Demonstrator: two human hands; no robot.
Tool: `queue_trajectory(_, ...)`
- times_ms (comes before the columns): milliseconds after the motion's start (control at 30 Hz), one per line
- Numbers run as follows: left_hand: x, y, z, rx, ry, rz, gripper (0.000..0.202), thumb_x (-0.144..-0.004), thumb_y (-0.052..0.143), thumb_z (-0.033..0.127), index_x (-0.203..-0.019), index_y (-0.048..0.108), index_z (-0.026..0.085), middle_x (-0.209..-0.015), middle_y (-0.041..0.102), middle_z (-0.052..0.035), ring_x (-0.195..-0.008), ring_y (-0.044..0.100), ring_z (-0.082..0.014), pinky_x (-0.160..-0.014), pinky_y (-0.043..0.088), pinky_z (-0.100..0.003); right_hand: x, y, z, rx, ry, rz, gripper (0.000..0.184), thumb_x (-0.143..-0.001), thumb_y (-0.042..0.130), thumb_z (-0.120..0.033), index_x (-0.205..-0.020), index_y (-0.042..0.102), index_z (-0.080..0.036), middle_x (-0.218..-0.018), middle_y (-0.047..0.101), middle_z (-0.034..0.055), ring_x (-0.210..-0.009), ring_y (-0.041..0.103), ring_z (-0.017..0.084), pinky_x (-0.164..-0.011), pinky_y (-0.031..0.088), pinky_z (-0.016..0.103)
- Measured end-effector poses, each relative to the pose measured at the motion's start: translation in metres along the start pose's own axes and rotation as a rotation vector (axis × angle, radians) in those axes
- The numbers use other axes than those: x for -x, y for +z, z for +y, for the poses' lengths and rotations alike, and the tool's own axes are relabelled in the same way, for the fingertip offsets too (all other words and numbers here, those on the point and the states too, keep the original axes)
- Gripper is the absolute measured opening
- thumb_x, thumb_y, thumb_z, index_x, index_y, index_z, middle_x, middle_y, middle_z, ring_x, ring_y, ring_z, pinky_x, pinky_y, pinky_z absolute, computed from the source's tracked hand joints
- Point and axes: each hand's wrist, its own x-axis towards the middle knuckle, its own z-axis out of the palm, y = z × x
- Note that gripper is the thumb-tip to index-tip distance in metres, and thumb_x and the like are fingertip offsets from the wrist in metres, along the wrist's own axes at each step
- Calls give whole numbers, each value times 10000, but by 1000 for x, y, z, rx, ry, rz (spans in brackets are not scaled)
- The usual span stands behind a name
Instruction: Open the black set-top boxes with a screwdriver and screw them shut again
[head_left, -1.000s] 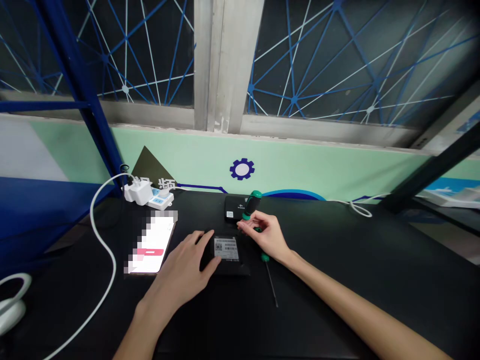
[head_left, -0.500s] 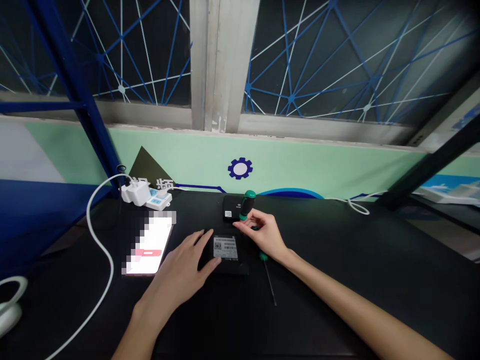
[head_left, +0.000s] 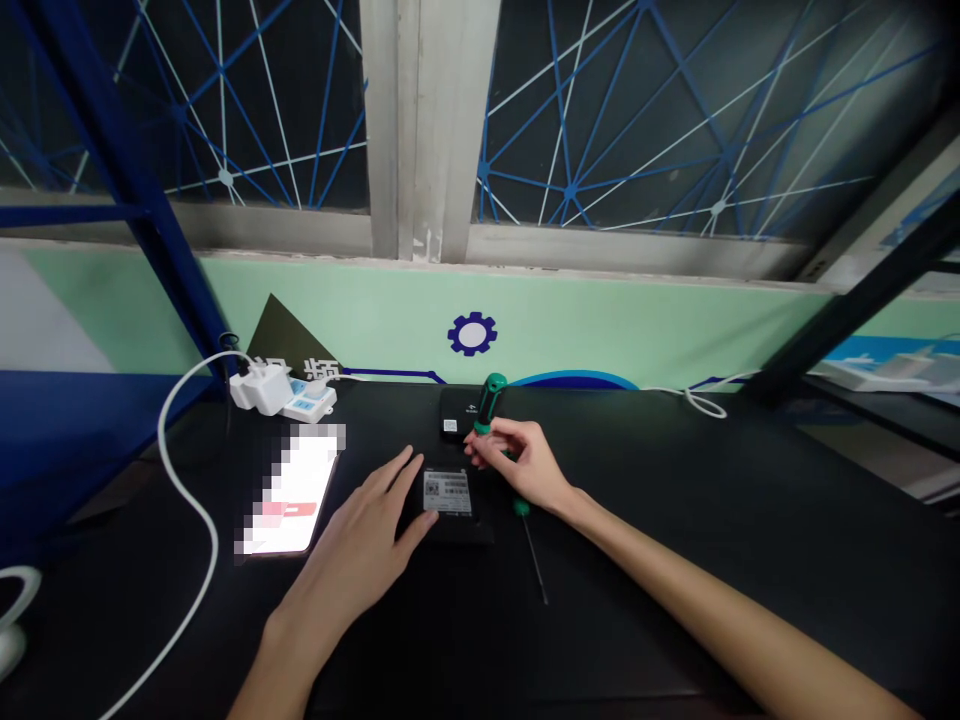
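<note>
My left hand (head_left: 371,530) lies with its fingers spread over the left side of a flat black device with a white printed label (head_left: 448,492), the thumb resting near the label's lower left corner. In my right hand (head_left: 521,460) the fingers are pinched round the lower part of a green-and-black screwdriver (head_left: 491,402), held nearly upright at the device's upper right. Its tip is hidden by my fingers and the dark surface. A second screwdriver (head_left: 533,550) with a green end lies on the table below my right wrist, its handle partly covered by the hand.
Behind the device sits a small black box (head_left: 453,408) with a white sticker. To the left are a lit phone (head_left: 292,495), a white power strip with plugs (head_left: 262,388) and a long white cable (head_left: 214,540). The black table (head_left: 675,500) runs back to a green wall.
The view has shifted slightly, moving the scene a little left. The right fingers have changed their pinch low on the screwdriver, which stays upright. The left hand keeps its place on the device.
</note>
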Motion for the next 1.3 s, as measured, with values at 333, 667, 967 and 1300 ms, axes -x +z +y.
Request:
queue_trajectory(333, -1, -4, -2, 2, 12, -64, 649, -987, 373, 611, -1553, 292, 304, -1612, 327, -9, -1428, 398, -264, -1119, 402, -416, 1, -3, 4, 158, -106, 32, 266, -874, 688, -417, -744, 681, -185, -671, 723, 56, -608, 696, 206, -595, 573, 316)
queue_trajectory(667, -2, -2, -7, 5, 7, -76, 672, -971, 385, 643, -1552, 289, 319, -1615, 319, 10, -1433, 388, -263, -1125, 390, -408, -1, 0, 9, 170, -134, 97, 269, -833, 730, -419, -741, 669, -174, -687, 726, 55, -582, 670, 174, -550, 557, 281)
queue_trajectory(967, -2, -1, -8, 10, 9, -69, 672, -970, 393, 641, -1554, 282, 328, -1616, 317, 8, -1430, 394, -268, -1118, 396, -410, 1, 1, 7, 130, -120, 50, 303, -884, 669, -455, -812, 710, -163, -731, 756, 72, -631, 706, 195, -583, 584, 294)
queue_trajectory(1300, 0, -2, -6, 14, 6, -50, 666, -970, 405, 633, -1552, 288, 332, -1613, 325, 1, -1417, 414, -274, -1109, 408, -413, 0, 0, 2, 266, -195, 85, 292, -890, 667, -409, -722, 694, -172, -627, 711, 40, -561, 647, 165, -537, 515, 266)
